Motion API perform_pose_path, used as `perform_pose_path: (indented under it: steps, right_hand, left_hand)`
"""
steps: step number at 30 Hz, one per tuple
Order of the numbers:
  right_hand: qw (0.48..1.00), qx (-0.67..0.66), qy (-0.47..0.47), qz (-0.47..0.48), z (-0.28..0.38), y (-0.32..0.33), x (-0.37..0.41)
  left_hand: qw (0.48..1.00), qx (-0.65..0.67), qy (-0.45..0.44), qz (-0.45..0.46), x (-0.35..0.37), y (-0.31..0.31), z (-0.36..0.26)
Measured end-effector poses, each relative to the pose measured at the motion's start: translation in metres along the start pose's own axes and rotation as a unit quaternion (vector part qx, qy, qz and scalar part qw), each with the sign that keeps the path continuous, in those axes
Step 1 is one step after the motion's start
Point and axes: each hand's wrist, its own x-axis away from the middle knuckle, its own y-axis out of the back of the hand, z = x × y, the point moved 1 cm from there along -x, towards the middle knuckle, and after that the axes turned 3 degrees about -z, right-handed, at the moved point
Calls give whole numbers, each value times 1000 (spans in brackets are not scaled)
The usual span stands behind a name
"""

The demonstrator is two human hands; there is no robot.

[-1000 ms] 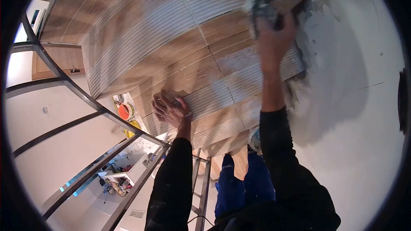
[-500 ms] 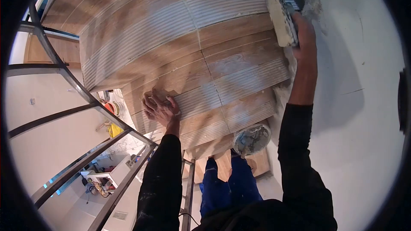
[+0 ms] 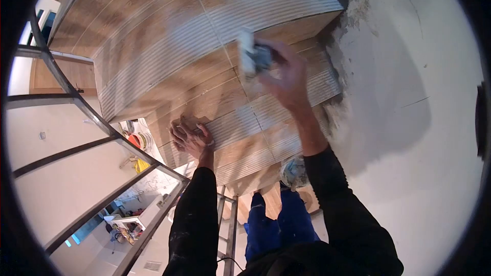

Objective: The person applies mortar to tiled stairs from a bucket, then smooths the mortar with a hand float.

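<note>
— Where is the pale block (image 3: 246, 53)?
— In the right hand (image 3: 287, 79), fingers closed about its dark backing, over the middle of the wood-patterned steps (image 3: 291, 29); blur hides whether it touches them.
— And the left hand (image 3: 192, 140)?
— Fingers apart, laid on the steps at left; a bucket (image 3: 293, 172) shows near right, partly behind the right sleeve (image 3: 340, 194).

Fisheye: corners black, railing (image 3: 95, 117) bowed at left. Right hand (image 3: 287, 79) and float (image 3: 247, 53) motion-blurred, upper centre. Whitish sheen on steps (image 3: 207, 88); dark shadow by left hand (image 3: 192, 140), broad soft one on wall (image 3: 445, 184), right.
</note>
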Motion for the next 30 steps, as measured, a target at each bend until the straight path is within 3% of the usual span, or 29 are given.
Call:
perform_pose_path:
  steps: [1,2,3,4,6,9,13,15,16,18,22,24,26,28,30]
  right_hand:
    - [1000,-2,-1,-6,-8,19,3]
    - [982,159,104,-20,-15,46,1]
    - [927,316,202,-33,-20,65,-1]
    - [927,317,199,-36,-23,77,-8]
    - [857,408,303,-85,-31,94,-24]
    - [846,423,308,-100,-55,86,-36]
    - [863,422,265,-85,-91,90,-5]
    - [919,355,153,-80,-90,94,9]
    - [919,350,159,-85,-87,98,1]
    - [937,214,86,-262,-75,108,-8]
    - [938,177,58,-292,-36,106,-49]
    - [940,157,-21,-301,-34,88,-55]
    - [933,226,-26,-280,-41,58,-38]
    - [977,90,-38,-190,-38,30,-19]
    - [987,79,-38,-134,-36,32,-5]
  left_hand:
    - [1000,0,0,3,1,-1,1]
    - [1000,-8,-1,5,1,-3,2]
    - [1000,-9,-6,6,0,-1,0]
    - [1000,-13,1,11,1,1,-2]
    - [1000,-18,2,15,1,3,-4]
    - [999,-21,-2,26,2,2,-2]
    - [999,-38,-20,-28,4,-3,-3]
    - [998,-39,-17,-34,3,-3,-2]
    - [999,-38,-20,-32,1,-5,-3]
    - [998,-56,-16,-23,4,-7,0]
    - [998,-50,-17,-28,2,-8,3]
    - [999,-13,-19,-31,3,-5,0]
    - [999,-21,-14,-26,6,-2,0]
    - [999,-28,-12,-23,4,-1,-4]
    - [1000,-16,-5,-8,3,-1,-4]
